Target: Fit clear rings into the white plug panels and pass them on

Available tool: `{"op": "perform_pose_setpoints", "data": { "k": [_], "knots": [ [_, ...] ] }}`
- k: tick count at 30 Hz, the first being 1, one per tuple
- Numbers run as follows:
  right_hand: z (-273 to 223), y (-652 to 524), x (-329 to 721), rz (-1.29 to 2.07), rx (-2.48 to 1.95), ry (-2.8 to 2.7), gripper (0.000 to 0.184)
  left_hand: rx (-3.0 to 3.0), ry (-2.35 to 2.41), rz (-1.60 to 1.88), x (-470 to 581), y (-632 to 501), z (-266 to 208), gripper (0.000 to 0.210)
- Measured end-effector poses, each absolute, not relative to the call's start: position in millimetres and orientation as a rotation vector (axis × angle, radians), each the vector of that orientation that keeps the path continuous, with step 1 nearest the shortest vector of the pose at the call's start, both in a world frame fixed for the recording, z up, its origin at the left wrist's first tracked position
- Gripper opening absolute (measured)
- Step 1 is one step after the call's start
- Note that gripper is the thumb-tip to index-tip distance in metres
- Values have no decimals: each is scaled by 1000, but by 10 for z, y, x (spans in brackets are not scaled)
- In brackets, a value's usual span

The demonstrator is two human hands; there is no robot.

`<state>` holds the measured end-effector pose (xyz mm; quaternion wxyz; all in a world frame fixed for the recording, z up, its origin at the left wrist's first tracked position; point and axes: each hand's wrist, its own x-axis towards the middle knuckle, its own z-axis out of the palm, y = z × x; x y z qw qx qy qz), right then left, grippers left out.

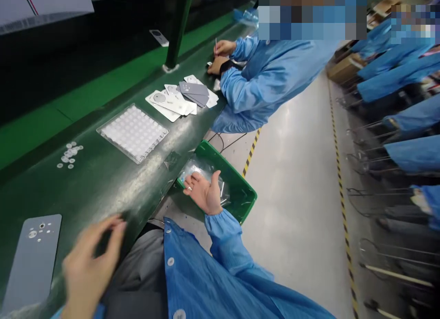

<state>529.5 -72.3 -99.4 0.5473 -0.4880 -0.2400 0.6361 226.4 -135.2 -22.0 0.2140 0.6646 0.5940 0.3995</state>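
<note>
Floor (295, 181): pale grey, smooth, glossy under overhead light.
Floor markings (252, 149): yellow-and-black striped tape near the bench; second dashed line (338, 163) further right.
Workbench (103, 181): long, dark green, scuffed, running into the distance.
Post (177, 30): dark green, upright, rising from the bench.
Right side: row of wire-framed seats (364, 154), blurred.
Far end: cardboard boxes (345, 69).

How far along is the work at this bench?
Done, apparently: a stack of grey and white panels lies by the co-worker. In hand: the right hand reaches into the green bin over clear film; the left hand hovers at the bench edge, holding nothing visible. Left: one grey panel, loose round discs, and a clear tray.
</note>
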Motion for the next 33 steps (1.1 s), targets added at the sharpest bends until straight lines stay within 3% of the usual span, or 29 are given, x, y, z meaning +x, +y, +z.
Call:
{"op": "perform_pose_setpoints", "data": {
  "k": [3,5,9,11,15,20,24,28,33],
  "knots": [
    [-736,-785,5129,1649,-937,-464,82,1939,1165,1027,3028,-1157,-361,17],
    [-644,-828,5015,1673,-874,-473,83,1916,959,1019,3424,-1034,-436,21],
    [-597,-876,4872,1642,-918,-543,84,1840,917,923,3769,-948,-550,33],
    [-584,-918,4841,1624,-988,-602,84,1760,947,912,3777,-990,-567,27],
    [-589,-1074,4838,1618,-1063,-924,58,1732,926,909,3510,-1086,-479,14],
    [-837,-1019,4661,1740,-898,-1217,44,1899,1666,914,2392,-1207,-377,23],
    [-771,-893,4205,2011,-817,-939,62,1704,2406,736,1507,-1494,-419,36],
    [-576,-748,3855,2366,-685,-580,73,1673,2530,380,1306,-1586,-571,77],
    [-581,-661,3786,2409,-728,-392,80,1552,2550,439,1311,-1473,-496,66]
  ]
}}
